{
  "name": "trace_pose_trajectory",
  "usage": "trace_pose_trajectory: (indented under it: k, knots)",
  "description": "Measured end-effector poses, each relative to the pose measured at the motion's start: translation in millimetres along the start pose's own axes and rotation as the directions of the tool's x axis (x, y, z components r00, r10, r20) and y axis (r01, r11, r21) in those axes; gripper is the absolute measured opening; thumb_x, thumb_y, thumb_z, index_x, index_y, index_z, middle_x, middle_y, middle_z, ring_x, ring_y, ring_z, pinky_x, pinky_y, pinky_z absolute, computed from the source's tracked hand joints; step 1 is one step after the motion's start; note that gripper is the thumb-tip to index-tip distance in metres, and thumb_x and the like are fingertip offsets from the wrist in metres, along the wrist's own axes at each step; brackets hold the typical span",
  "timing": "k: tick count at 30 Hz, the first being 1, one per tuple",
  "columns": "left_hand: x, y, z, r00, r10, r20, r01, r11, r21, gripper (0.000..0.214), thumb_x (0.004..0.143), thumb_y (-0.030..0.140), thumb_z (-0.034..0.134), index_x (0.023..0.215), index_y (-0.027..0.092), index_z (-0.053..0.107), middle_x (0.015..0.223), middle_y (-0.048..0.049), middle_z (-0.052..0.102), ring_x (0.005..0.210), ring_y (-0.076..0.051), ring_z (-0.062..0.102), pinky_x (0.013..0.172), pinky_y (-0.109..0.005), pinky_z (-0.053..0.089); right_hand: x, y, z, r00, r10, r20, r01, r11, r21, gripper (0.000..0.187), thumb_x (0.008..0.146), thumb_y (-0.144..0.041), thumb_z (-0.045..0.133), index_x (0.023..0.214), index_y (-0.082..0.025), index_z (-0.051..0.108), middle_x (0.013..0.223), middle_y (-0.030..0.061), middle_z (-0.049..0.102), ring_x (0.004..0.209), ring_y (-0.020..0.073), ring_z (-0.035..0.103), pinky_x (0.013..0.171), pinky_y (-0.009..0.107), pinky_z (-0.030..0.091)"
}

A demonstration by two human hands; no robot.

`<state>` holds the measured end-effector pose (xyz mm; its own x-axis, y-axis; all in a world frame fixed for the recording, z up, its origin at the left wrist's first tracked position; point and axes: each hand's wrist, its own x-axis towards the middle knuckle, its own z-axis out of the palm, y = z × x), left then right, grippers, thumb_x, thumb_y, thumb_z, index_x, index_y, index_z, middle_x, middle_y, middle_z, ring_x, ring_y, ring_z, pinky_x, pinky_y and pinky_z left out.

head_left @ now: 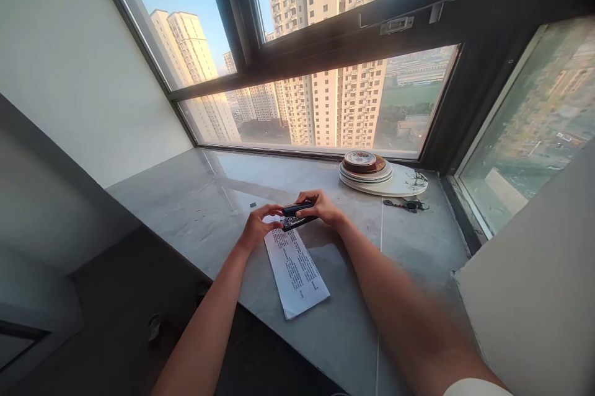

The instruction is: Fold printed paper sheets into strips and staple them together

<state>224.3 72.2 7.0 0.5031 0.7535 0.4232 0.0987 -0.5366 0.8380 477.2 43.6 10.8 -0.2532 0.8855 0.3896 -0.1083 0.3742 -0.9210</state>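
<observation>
A folded printed paper (pixel 295 271) lies on the grey stone window ledge (pixel 195 204), its long side running towards me. At the paper's far end, my right hand (pixel 320 207) is closed around a small black stapler (pixel 297 216) and holds it over the paper's top edge. My left hand (pixel 258 225) has its fingers curled and pinches the stapler's left end together with the paper's corner. Both forearms reach out from the bottom of the view.
A stack of plates (pixel 367 168) stands on a round white board (pixel 404 185) at the back right of the ledge. A small dark object with a cord (pixel 406 204) lies beside it. Large windows rise behind. The ledge drops to a dark floor (pixel 116 309) at left.
</observation>
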Motion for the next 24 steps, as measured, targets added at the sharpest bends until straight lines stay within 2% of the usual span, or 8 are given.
trace_pose_trajectory:
  k: [3,6,12,14,16,19,21,24]
  knots:
    - [1,-6,0.7,1.0,-0.009,-0.007,0.01,0.998,0.063,0.053,0.063,0.041,0.093,0.109,0.019,0.076,0.103,-0.0081,0.077,0.097,-0.025,0.071,0.094,-0.041,0.056,2,2,5,0.999,-0.018,0.034,0.018,1.0,-0.02,0.037,0.059,-0.042,0.094,0.082,-0.019,0.076,0.079,0.0005,0.067,0.074,0.0169,0.06,0.066,0.029,0.046]
    - [1,-9,0.5,0.998,-0.044,0.042,0.037,0.988,0.152,0.056,0.062,0.039,0.093,0.111,0.019,0.076,0.101,-0.0071,0.078,0.097,-0.026,0.07,0.092,-0.039,0.055,4,3,7,0.997,-0.013,0.077,0.016,0.999,-0.049,0.038,0.058,-0.04,0.095,0.082,-0.019,0.075,0.077,-0.0009,0.066,0.071,0.0153,0.058,0.066,0.028,0.045]
    - [-1,-8,1.5,0.995,-0.04,0.093,0.019,0.976,0.215,0.049,0.066,0.038,0.09,0.109,0.02,0.077,0.105,-0.0056,0.079,0.1,-0.027,0.07,0.093,-0.037,0.054,4,-1,12,0.996,0.018,0.082,-0.007,0.991,-0.134,0.039,0.055,-0.044,0.095,0.078,-0.02,0.074,0.077,-0.0001,0.068,0.073,0.0179,0.061,0.067,0.03,0.048]
    - [-1,-5,1.7,0.999,-0.028,0.046,0.016,0.973,0.232,0.041,0.071,0.04,0.086,0.105,0.02,0.077,0.1,-0.0052,0.079,0.097,-0.027,0.071,0.092,-0.038,0.054,4,1,13,0.999,0.032,-0.004,-0.033,0.99,-0.139,0.04,0.055,-0.046,0.094,0.078,-0.02,0.074,0.079,0.0011,0.07,0.075,0.0198,0.063,0.068,0.032,0.049]
    - [-1,-3,0.7,0.999,-0.005,-0.047,0.016,0.969,0.246,0.03,0.08,0.042,0.079,0.101,0.021,0.077,0.098,-0.0053,0.079,0.095,-0.026,0.071,0.093,-0.039,0.053,4,5,10,0.987,0.037,-0.155,-0.059,0.989,-0.138,0.042,0.055,-0.049,0.093,0.08,-0.02,0.074,0.082,0.0027,0.073,0.078,0.0216,0.065,0.07,0.033,0.051]
    - [-1,-1,-2.9,0.988,0.047,-0.148,-0.002,0.956,0.292,0.023,0.092,0.041,0.065,0.097,0.022,0.077,0.099,-0.0056,0.079,0.097,-0.025,0.072,0.096,-0.041,0.053,3,13,1,0.928,0.02,-0.371,-0.082,0.985,-0.152,0.046,0.061,-0.054,0.089,0.088,-0.02,0.076,0.089,0.0055,0.076,0.081,0.0236,0.069,0.072,0.035,0.053]
    - [-2,-2,-4.9,0.992,0.102,-0.077,-0.074,0.949,0.306,0.024,0.096,0.036,0.059,0.096,0.022,0.077,0.105,-0.0069,0.079,0.103,-0.025,0.072,0.099,-0.042,0.052,2,18,-6,0.887,-0.018,-0.462,-0.082,0.977,-0.195,0.048,0.067,-0.057,0.085,0.095,-0.019,0.077,0.094,0.0076,0.077,0.085,0.0255,0.07,0.075,0.036,0.054]
    - [-3,-7,-4.8,0.979,0.159,0.125,-0.189,0.936,0.297,0.026,0.098,0.031,0.055,0.101,0.023,0.079,0.117,-0.0086,0.077,0.119,-0.026,0.068,0.109,-0.044,0.047,1,19,-13,0.848,-0.095,-0.522,-0.067,0.957,-0.282,0.049,0.07,-0.057,0.082,0.101,-0.019,0.078,0.101,0.0101,0.078,0.094,0.0283,0.07,0.082,0.039,0.054]
